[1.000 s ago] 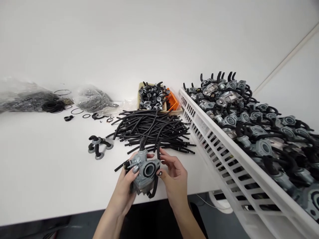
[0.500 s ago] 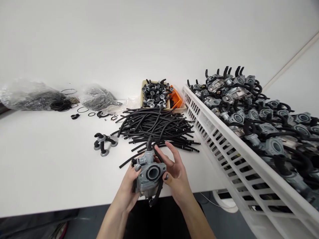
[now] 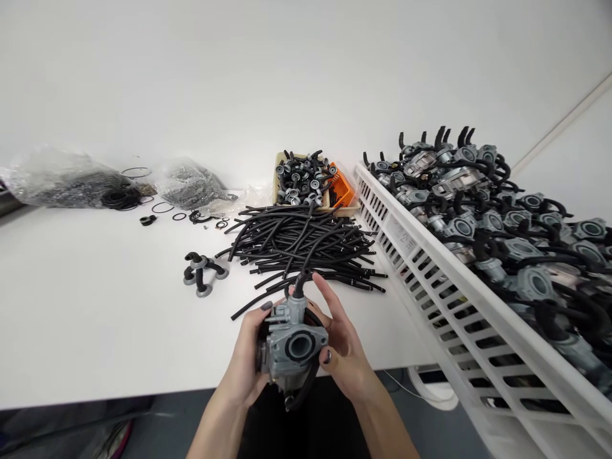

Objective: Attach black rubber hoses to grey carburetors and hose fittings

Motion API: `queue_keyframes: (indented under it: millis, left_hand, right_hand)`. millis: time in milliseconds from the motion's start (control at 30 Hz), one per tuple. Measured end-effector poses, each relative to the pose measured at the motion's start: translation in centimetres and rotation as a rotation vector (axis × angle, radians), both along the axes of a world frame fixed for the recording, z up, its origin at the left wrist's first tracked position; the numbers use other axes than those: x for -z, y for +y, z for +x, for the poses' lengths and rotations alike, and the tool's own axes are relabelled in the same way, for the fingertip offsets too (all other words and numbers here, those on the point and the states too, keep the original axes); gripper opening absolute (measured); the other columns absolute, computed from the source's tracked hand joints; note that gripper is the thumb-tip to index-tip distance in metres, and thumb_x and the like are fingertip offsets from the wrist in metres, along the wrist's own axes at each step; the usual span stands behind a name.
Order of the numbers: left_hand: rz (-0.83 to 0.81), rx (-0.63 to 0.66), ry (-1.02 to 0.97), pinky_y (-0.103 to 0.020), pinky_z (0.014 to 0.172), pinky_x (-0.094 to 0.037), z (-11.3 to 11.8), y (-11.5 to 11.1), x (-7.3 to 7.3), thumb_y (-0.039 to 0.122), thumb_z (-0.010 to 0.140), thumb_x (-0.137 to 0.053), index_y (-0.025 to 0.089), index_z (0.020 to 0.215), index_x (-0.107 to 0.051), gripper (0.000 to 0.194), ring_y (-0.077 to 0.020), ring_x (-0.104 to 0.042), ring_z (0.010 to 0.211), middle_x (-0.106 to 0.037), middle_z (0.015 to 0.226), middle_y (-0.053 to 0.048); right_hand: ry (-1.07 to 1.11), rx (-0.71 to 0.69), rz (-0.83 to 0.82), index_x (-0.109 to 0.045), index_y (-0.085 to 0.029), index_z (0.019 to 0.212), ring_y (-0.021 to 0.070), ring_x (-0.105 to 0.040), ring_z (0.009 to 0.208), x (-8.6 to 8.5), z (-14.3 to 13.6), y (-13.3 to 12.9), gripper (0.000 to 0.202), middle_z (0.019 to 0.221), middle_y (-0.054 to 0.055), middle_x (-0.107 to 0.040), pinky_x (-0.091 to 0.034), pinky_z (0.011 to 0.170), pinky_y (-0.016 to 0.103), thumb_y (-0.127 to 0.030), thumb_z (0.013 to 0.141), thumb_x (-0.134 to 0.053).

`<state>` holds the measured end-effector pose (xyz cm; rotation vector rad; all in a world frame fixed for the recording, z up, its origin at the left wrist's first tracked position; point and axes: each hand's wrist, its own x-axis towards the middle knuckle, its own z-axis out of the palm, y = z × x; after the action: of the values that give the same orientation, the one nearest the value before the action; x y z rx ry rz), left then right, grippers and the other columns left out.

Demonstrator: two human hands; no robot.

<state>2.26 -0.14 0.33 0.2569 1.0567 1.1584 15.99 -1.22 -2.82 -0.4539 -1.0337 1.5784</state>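
Note:
A grey metal carburetor (image 3: 287, 349) with a round bore facing up is held between both hands, just over the table's front edge. My left hand (image 3: 246, 357) grips its left side, thumb near the top fittings. On the right side, my right hand (image 3: 347, 350) has its thumb on the flange and its index finger raised by the short black elbow tube (image 3: 300, 282). A black hose (image 3: 308, 386) curves down the carburetor's right side. Beyond it lies a pile of black hoses (image 3: 296, 245) on the white table.
A white slatted crate (image 3: 430, 261) full of carburetors (image 3: 521, 248) stands at right. Behind the hoses are a beige bin (image 3: 276, 185) and an orange tray (image 3: 342, 185). Capped elbow tubes (image 3: 199, 274), black rings (image 3: 179, 217) and plastic bags (image 3: 189, 182) lie at left.
The carburetor has moved slightly right and down and turned a little in my hands. My left thumb has shifted from its front face up toward the top fittings.

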Motion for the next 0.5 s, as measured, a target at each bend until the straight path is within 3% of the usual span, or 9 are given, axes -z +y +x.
queue_keyframes:
  millis: [333,500]
  left_hand:
    - [0.009,0.1,0.043,-0.029,0.054,-0.051,-0.35,0.28,0.69,0.04,0.054,-0.075,0.016,0.058,-0.064,0.026,-0.023,-0.066,0.061,-0.065,0.053,-0.001]
    - [0.066,0.141,0.017,-0.031,0.061,-0.052,-0.26,0.06,0.56,0.042,0.056,-0.077,0.015,0.06,-0.067,0.029,-0.0248,-0.068,0.068,-0.069,0.059,-0.003]
  right_hand:
    - [-0.034,-0.019,-0.019,-0.025,-0.035,0.15,0.0247,-0.035,0.141,0.31,0.17,0.06,0.106,0.141,0.013,-0.054,-0.041,0.105,0.045,-0.054,0.063,-0.083]
    - [0.003,-0.035,-0.012,-0.029,-0.035,0.148,0.0241,-0.037,0.14,0.43,0.36,-0.04,0.105,0.137,0.012,-0.058,-0.036,0.108,0.047,-0.049,0.061,-0.086]
